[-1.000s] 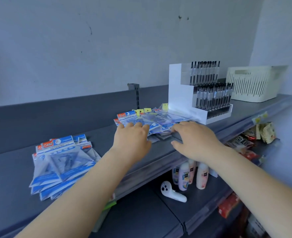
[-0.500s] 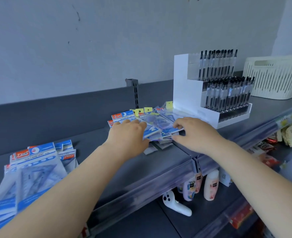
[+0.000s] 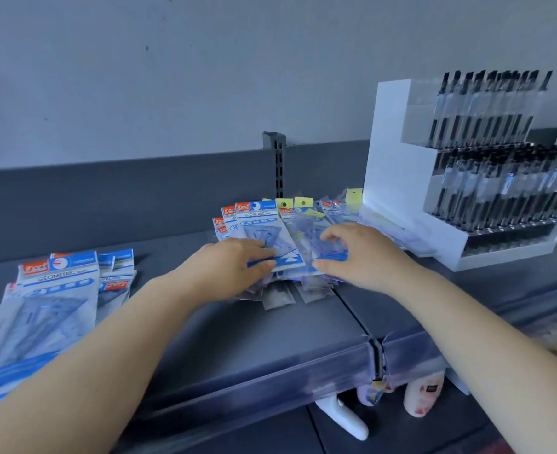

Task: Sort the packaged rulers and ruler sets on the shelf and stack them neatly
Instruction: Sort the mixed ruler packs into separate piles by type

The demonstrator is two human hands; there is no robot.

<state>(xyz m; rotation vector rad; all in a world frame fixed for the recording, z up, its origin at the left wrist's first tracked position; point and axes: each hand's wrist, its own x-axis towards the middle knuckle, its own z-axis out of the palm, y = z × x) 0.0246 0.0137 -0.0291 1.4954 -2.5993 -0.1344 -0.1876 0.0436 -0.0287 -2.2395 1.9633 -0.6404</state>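
Note:
A loose, fanned pile of blue-and-white packaged ruler sets lies at the middle of the grey shelf, with yellow-tagged clear ruler packets mixed in behind. My left hand pinches the near edge of the top "Geometric" packet between fingers and thumb. My right hand has curled fingers on the neighbouring clear-blue packet with the thumb at its near edge. A second stack of the same blue packets lies at the left, partly behind my left forearm.
A white tiered pen display full of black pens stands right of the pile, touching its far packets. A slotted upright rises at the back wall. Under the shelf sit bottles and a white controller.
The view has moved closer and leftward toward the shelf. Both hands have slid further onto the middle pile, and their fingers have closed on its top packets.

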